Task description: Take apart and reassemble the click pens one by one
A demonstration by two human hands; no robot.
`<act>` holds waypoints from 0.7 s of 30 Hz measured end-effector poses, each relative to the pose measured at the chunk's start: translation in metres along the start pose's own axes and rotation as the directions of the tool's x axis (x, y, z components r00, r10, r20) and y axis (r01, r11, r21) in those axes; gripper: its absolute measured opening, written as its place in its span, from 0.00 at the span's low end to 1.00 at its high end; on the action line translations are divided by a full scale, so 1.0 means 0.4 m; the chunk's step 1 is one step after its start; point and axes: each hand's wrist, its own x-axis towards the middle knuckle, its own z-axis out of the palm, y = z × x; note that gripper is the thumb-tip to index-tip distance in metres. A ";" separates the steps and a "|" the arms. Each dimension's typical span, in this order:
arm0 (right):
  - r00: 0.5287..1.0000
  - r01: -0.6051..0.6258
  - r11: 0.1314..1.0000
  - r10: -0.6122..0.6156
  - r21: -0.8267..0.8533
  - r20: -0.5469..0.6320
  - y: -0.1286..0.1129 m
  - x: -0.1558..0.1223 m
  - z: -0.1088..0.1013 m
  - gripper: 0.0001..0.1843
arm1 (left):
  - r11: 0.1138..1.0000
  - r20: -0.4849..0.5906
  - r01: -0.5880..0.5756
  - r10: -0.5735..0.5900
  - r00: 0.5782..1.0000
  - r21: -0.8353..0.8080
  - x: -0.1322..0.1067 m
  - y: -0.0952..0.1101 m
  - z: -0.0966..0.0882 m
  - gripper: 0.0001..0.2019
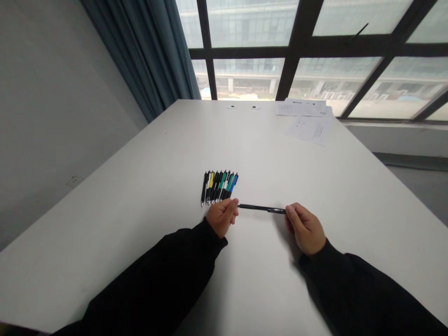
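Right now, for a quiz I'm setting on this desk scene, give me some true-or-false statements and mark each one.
1. The left hand and right hand hold one black pen, one at each end. True.
2. The group of pens lies beyond the right hand. False: the retractable pens lie side by side just beyond the left hand.
3. Sheets of paper lie near the far edge of the white table. True.
4. The person's forearms are bare. False: black long sleeves cover them.
5. A blue curtain hangs beside the window. True.
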 end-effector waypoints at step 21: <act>0.999 -0.040 0.997 0.041 0.068 -0.018 0.003 0.001 0.005 0.26 | 0.799 0.702 0.534 -0.211 0.680 -0.277 -0.006 0.022 -0.006 0.23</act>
